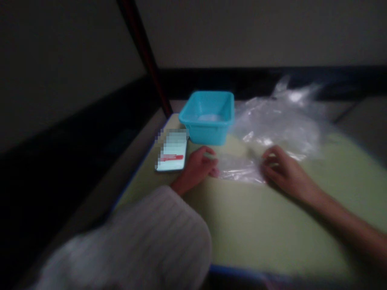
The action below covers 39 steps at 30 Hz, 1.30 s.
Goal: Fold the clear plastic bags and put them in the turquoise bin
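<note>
A small clear plastic bag (240,171) lies stretched flat across the table between my two hands. My left hand (199,166) is curled at the bag's left end, its fingers closed on the edge. At the opposite end, my right hand (281,173) has bent fingers pinching the plastic. The picture is blurred, so the exact grip of the fingertips is hard to make out. Just beyond my left hand stands a turquoise plastic basin (207,135), with something pale at its bottom.
A pile of crumpled clear plastic (281,121) covers the far right of the pale yellow-green table (256,233). Left of the basin lies a phone (172,163) with a lit screen. The table has a blue edge, and a dark red pole (148,60) rises behind its far left corner.
</note>
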{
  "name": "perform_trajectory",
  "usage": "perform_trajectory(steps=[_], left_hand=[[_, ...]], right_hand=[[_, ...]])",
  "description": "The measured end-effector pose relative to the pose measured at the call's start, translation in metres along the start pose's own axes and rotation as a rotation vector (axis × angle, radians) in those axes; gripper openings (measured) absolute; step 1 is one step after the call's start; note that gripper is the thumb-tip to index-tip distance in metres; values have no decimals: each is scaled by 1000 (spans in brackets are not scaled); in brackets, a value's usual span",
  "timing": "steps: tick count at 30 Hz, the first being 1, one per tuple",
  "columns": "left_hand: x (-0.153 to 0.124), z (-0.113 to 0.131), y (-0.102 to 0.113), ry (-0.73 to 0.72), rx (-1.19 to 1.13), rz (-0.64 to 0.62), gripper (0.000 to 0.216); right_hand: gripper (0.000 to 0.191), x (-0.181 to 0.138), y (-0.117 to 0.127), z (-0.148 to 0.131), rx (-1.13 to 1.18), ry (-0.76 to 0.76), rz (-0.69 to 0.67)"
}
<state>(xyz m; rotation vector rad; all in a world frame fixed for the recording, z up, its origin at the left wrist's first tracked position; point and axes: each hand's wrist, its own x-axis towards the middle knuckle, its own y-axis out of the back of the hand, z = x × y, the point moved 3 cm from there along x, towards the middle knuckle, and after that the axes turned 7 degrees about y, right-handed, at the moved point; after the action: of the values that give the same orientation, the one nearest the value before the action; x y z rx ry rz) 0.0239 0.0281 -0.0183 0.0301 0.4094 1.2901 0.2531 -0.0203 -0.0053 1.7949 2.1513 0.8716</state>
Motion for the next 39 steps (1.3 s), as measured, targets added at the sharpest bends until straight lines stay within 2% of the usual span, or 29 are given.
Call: perform_trajectory(steps=[5,8,13,16,18,22,24,26,29,32,35,39], left_hand=[[-3,3,2,-17,62,5,18],[-5,1,-2,-12,84,-68,20],[-12,-4,-10,79,19,-221,28],[-15,-2,-11,81,34,-237,27],[-15,0,-9,19,99,-173,25],[-12,5,-2,-251,289,123,19],[-12,6,-4,-365,376,221,19],[-11,4,-8,-413,437,243,21],[-7,0,-15,-397,456,219,21],[0,-2,-17,-374,427,210,23],[6,-3,-17,-368,414,226,24],[8,-4,-16,-360,413,235,26]], right_hand=[[16,-1,2,2,-26,1,-31],[15,-1,6,4,-59,-2,-67],[16,-1,11,7,-98,-17,-119],[17,-3,13,8,-123,-16,-113],[18,-4,13,8,-163,-13,-102],[18,-5,11,5,-309,21,-76],[15,-5,10,3,-395,46,-85],[12,-5,9,-1,-466,62,-92],[12,-5,10,-5,-517,81,-53],[21,-6,11,-10,-540,176,-34],[37,-8,9,-14,-595,278,-119],[45,-13,9,-14,-636,270,-211]])
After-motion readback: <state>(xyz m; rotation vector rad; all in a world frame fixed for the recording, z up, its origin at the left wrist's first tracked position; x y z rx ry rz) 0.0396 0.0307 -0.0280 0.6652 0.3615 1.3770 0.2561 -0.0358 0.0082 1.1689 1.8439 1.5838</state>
